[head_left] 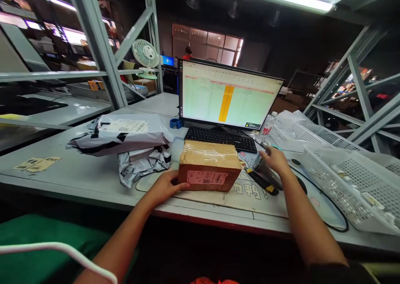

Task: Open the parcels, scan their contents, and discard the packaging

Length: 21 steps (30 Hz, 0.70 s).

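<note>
In the middle of the frame, a carton [209, 167] sits on a desk mat [237, 198], with the keyboard [215, 136] behind it and the monitor [231, 96] behind that. To its left, one mailer bag [134, 132] lies on top of another mailer bag [145, 162]; paper labels [36, 164] lie farther out, toward the left edge. Just right of the carton lies a cutter [261, 182], and baskets [331, 180] fill the right side (a bottle [268, 125] stands between monitor and baskets)

A labelled carton [208, 167] and metal racking [94, 42] suggest a warehouse.
</note>
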### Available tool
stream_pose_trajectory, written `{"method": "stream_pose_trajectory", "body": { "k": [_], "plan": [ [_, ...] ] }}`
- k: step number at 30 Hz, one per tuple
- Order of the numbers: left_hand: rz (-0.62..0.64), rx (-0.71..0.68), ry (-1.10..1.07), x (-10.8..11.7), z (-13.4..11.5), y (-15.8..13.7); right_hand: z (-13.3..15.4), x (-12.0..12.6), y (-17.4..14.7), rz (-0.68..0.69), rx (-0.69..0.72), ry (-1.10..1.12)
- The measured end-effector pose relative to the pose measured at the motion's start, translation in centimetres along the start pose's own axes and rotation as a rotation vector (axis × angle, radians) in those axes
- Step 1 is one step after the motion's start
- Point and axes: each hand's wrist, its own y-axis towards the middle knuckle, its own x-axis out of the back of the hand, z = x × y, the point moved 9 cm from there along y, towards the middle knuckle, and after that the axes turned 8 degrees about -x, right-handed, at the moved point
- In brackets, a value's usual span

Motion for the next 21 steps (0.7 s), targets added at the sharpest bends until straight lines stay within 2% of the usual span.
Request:
{"method": "stream_pose_trajectory", "body": {
  "k": [2, 5, 9, 14, 21],
  "plan": [
    [-0.005, 0.007, 0.017, 0.0, 0.4, 0.0, 3.0, -1.3, 1.8, 0.054, 0.066, -0.011],
    [-0.004, 0.008, 0.027, 0.0, 0.8, 0.0, 6.4, -4.7, 3.7, 0.159, 0.115, -0.042],
    [0.005, -0.015, 0.017, 0.0, 0.5, 0.1, 7.9, -7.6, 4.8, 0.181, 0.098, -0.096],
    [0.012, -0.019, 0.001, 0.0, -0.3, 0.3, 8.2, -8.8, 5.0, 0.207, 0.076, -0.149],
    [0.034, -0.006, -0.005, -0.1, -0.1, 0.2, 9.5, -8.5, 5.0, 0.240, 0.069, -0.157]
  ]
}}
